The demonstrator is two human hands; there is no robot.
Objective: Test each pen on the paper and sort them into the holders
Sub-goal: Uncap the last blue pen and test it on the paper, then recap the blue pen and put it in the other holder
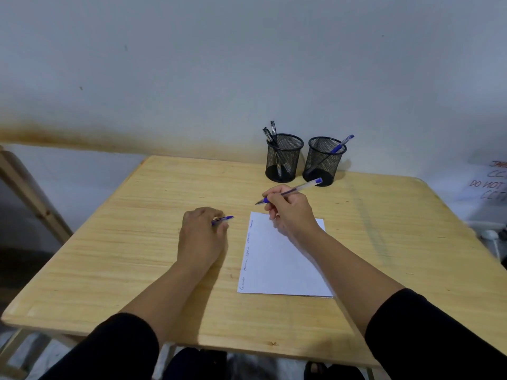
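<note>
My right hand (290, 208) grips a clear blue pen (301, 188), its uncapped tip pointing left just above the far edge of the white paper (285, 267). The paper lies on the wooden table (137, 242) and carries a line of handwriting along its left edge. My left hand (201, 234) rests on the table left of the paper, closed on a blue pen cap (223, 219). Two black mesh holders stand at the back: the left holder (284, 159) contains several dark pens, the right holder (323, 160) one blue pen (341, 145).
A white wall rises right behind the table. A wooden frame (33, 198) stands at the left. A paper with handwritten words (491, 182) lies off the table at the far right, above a white object (491, 237).
</note>
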